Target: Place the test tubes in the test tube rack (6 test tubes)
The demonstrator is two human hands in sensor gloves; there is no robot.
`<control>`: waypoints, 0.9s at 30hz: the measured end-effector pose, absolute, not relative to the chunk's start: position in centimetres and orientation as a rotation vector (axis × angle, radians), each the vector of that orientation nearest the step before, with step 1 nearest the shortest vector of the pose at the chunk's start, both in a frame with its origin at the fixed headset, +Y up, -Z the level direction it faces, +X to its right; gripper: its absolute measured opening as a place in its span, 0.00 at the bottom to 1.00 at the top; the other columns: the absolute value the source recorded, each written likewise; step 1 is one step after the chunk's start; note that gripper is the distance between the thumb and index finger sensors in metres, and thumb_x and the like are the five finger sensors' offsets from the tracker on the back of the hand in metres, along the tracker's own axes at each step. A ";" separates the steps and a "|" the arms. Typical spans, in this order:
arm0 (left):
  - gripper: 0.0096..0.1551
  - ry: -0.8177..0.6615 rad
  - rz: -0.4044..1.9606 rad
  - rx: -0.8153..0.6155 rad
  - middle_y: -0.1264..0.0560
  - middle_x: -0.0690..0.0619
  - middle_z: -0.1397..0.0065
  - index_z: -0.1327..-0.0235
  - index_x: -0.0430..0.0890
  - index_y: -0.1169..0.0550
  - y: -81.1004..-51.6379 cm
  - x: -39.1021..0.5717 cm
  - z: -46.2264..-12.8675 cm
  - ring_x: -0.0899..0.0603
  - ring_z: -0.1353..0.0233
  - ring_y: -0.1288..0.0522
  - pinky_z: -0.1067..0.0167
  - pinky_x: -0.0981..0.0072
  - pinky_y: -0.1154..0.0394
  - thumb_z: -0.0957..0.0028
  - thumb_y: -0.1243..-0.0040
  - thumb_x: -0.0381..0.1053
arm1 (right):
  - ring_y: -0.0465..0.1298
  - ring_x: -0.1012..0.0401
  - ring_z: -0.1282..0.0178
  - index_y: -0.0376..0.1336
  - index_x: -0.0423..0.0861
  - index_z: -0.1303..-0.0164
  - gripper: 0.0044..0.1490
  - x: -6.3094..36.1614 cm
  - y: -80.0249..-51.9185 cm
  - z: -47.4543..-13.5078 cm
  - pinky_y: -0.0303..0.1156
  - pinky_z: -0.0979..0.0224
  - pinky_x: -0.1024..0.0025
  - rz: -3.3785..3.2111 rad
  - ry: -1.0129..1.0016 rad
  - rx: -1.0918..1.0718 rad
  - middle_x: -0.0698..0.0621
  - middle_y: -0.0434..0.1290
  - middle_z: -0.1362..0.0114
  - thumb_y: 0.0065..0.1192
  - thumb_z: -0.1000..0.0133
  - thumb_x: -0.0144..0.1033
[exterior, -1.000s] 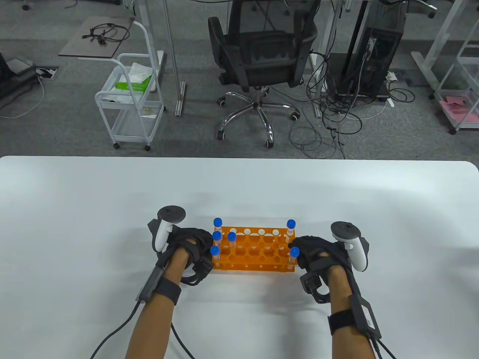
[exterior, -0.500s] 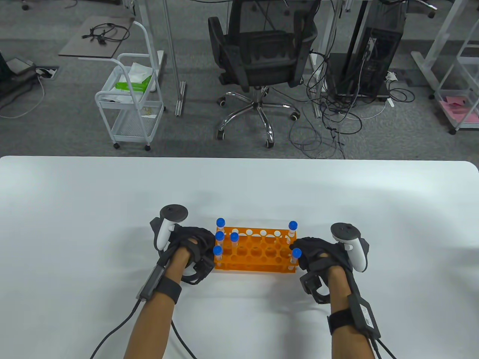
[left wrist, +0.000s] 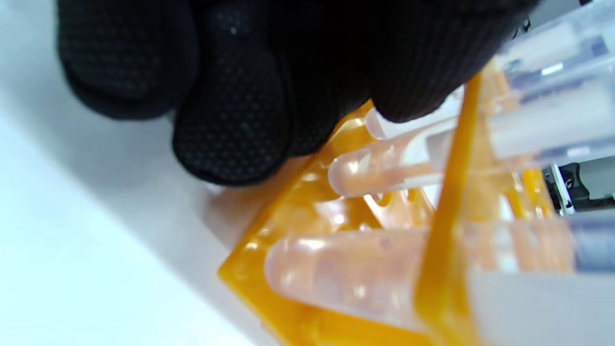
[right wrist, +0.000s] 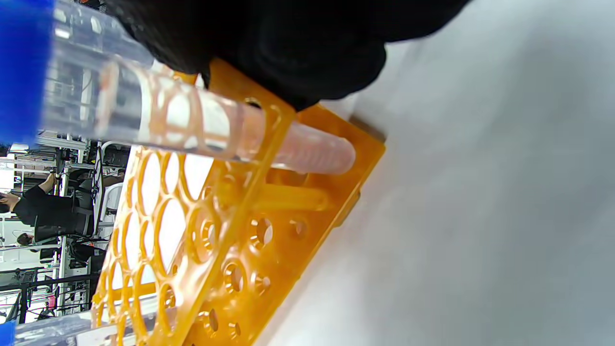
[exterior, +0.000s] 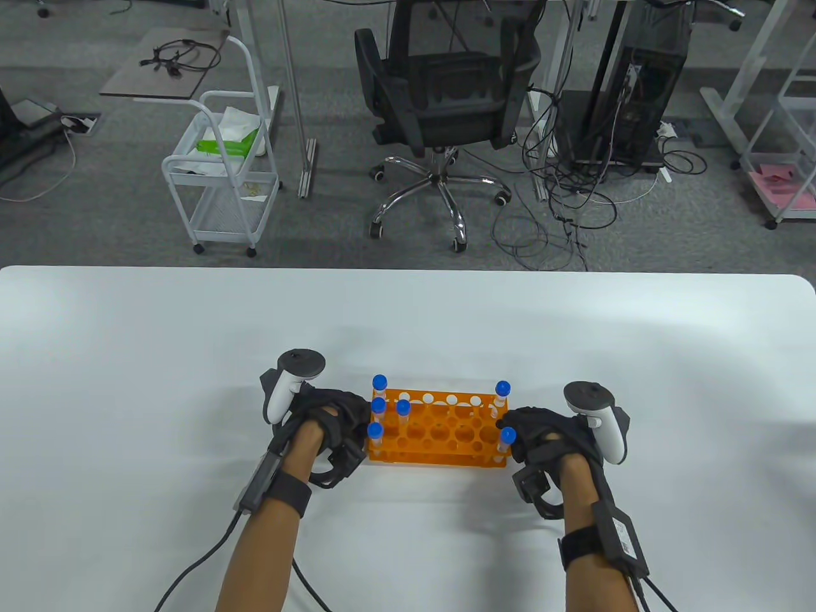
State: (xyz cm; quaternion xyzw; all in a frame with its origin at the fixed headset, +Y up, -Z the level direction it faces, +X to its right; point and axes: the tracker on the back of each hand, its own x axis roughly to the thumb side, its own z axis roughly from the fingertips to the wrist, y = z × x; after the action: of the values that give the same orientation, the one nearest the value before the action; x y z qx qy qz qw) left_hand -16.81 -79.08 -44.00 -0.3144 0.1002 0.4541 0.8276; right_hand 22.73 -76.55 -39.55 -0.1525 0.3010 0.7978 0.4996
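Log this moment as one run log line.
tubes: six blue-capped tubes upright in orange rack | left hand: holds rack's left end | right hand: holds right end | table: white

Rack (exterior: 440, 435) between both hands, six tubes (exterior: 402, 414) in its end holes

no text, label, brand or number can be read anywhere in these views.

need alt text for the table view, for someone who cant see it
Two gloved hands, left hand and right hand, touch the two ends of an orange rack holding six blue-capped tubes on a white table. An office chair stands on the floor behind.
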 end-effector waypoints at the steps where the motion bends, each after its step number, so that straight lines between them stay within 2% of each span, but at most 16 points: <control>1: 0.25 0.208 0.966 -0.675 0.12 0.44 0.52 0.46 0.42 0.16 -79.1 -16.8 -44.0 0.45 0.59 0.12 0.62 0.54 0.17 0.50 0.32 0.54 | 0.81 0.61 0.58 0.68 0.50 0.36 0.27 22.8 -76.6 -39.5 0.79 0.59 0.68 1.925 0.728 -0.370 0.49 0.78 0.44 0.58 0.41 0.50; 12: 0.27 0.146 1.075 -0.753 0.16 0.41 0.43 0.39 0.40 0.23 -79.8 -16.8 -43.6 0.42 0.51 0.14 0.55 0.50 0.19 0.46 0.39 0.53 | 0.81 0.61 0.58 0.68 0.50 0.36 0.27 22.9 -76.8 -39.5 0.79 0.59 0.69 1.909 0.728 -0.375 0.50 0.78 0.44 0.58 0.41 0.51; 24: 0.28 0.173 1.118 -0.741 0.16 0.42 0.43 0.38 0.41 0.21 -80.0 -17.8 -43.1 0.42 0.51 0.14 0.55 0.50 0.19 0.47 0.39 0.53 | 0.81 0.61 0.57 0.68 0.51 0.37 0.27 23.1 -76.8 -39.5 0.79 0.58 0.68 1.933 0.715 -0.370 0.51 0.79 0.43 0.58 0.42 0.52; 27: 0.28 0.188 1.101 -0.728 0.16 0.41 0.43 0.38 0.41 0.21 -79.7 -18.0 -42.6 0.41 0.50 0.14 0.55 0.50 0.19 0.47 0.39 0.53 | 0.81 0.57 0.53 0.67 0.50 0.34 0.30 23.5 -76.4 -39.4 0.79 0.54 0.65 1.947 0.706 -0.358 0.49 0.78 0.39 0.59 0.42 0.54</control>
State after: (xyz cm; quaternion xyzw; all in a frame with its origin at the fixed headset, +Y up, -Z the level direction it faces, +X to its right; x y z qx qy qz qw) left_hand -18.05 -79.73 -42.59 -0.3377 0.0871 0.5105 0.7859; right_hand 23.47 -76.41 -39.39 -0.1478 0.2915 0.8038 0.4970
